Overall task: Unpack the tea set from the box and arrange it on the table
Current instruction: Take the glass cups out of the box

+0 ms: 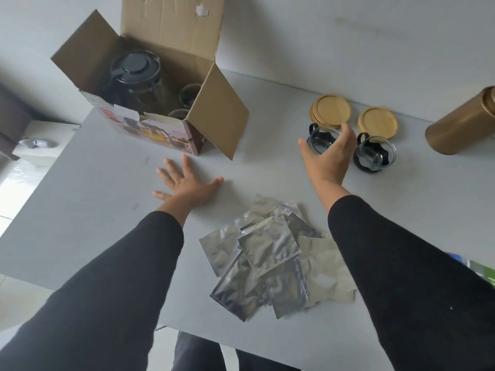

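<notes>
An open cardboard box (150, 129) stands at the table's far left. Inside it are a glass teapot with a black lid (135, 73) and two glass cups (188, 95). My left hand (187, 180) lies flat on the table in front of the box, fingers spread, holding nothing. My right hand (328, 153) curves over a glass cup with a black holder (317, 139); its fingers wrap the rim. A second such cup (375, 153) stands just to the right. Two round wooden coasters (331, 111) (377, 122) lie behind the cups.
A pile of several silver foil sachets (270, 261) lies near the front edge of the grey table (93, 210). A gold cylindrical tin (460, 127) lies at the far right. Green packaging (482, 271) peeks out at the right edge.
</notes>
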`<state>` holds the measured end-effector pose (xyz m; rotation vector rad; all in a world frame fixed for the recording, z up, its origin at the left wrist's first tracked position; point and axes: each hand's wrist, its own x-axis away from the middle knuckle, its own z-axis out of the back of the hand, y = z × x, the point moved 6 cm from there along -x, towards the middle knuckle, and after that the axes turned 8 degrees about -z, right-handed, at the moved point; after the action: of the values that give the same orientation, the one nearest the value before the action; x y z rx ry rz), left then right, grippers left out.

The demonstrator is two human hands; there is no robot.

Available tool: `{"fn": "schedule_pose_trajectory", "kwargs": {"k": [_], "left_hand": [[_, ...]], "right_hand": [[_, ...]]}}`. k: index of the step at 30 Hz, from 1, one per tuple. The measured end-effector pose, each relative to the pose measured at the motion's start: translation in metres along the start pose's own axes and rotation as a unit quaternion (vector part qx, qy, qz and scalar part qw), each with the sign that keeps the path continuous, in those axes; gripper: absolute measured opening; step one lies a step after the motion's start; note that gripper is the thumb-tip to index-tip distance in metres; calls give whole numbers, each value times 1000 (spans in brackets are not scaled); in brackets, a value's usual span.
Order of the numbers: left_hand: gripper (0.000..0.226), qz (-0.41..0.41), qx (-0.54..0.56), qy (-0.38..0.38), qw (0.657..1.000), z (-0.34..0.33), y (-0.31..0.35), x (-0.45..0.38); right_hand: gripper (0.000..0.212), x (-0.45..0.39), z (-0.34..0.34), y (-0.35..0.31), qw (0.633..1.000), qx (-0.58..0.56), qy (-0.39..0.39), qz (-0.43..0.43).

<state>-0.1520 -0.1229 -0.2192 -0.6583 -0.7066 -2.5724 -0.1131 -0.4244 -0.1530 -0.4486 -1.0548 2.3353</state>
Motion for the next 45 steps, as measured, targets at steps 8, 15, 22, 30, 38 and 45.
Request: {"fn": "schedule_pose_trajectory", "kwargs": {"k": [8, 15, 22, 30, 38, 45], "left_hand": [[49, -36, 315, 346, 883, 95, -12, 33], [40, -230, 81, 362, 900, 189, -1, 18], [63, -252, -109, 108, 955, 181, -15, -36], [64, -283, -175, 52, 942, 177, -23, -41], [56, -289, -177, 42, 940, 177, -23, -45], [60, -284, -177, 50, 941, 174, -22, -46]], "right_hand": [[40, 60, -25, -119, 988, -62, -25, 137], [32, 100, -88, -236, 966, 46, -142, 213], [65, 103, -158, -255, 921, 264, -281, 54], [48, 100, -199, -246, 836, 472, -271, 70], [41, 100, -217, -235, 815, 505, -285, 9], [42, 95, -215, -229, 822, 508, -257, 12]]}}
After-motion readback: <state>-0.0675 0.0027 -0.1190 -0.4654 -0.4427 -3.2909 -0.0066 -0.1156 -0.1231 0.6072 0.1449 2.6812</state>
